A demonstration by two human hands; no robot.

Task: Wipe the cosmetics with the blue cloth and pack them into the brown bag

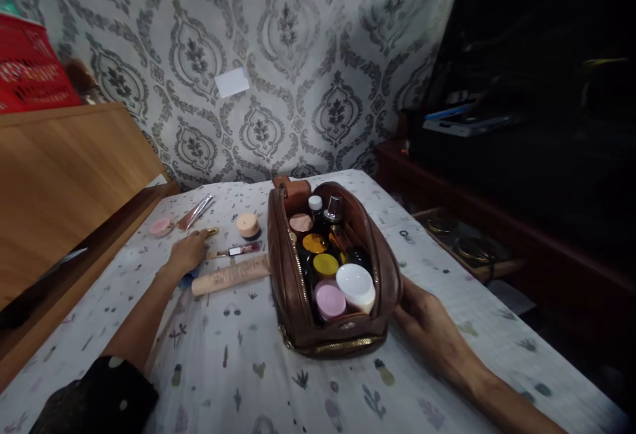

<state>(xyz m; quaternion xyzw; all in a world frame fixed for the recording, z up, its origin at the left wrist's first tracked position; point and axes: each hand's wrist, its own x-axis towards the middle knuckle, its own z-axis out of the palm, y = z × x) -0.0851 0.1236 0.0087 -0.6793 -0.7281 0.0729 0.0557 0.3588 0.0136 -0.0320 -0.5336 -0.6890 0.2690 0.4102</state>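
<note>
Bag: one, brown (283, 275), unzipped wide, standing on the cloth right of the loose items.
Bag contents: at least seven tops distinguishable: white jar lid (354, 280), pink lid (330, 299), yellow lid (325, 266), amber lid (315, 243), pale pink disc (301, 223), small white cap (315, 203), silver cap (334, 209). Darker pieces between them: count uncertain.
Loose tubes: one beige tube (228, 275), its end near or touching the bag; one slim lip tube (238, 250) just beyond; one clear-ended tube (197, 213) farther back.
Loose round pieces: two; peach-topped jar (248, 224), pink compact (161, 226).
Left hand (187, 252): fingers bent, at one gold-ended item (212, 230); whether gripped, cannot tell.
Right hand (422, 308): against the bag's right side; fingers partly hidden, opening and grip cannot be told.
Surface: white cloth (278, 387), printed with cacti and pineapples.
Room: grey damask wall (308, 43), one white paper (232, 82) on it; red basket (34, 66) left, dark screen (536, 43) right.
</note>
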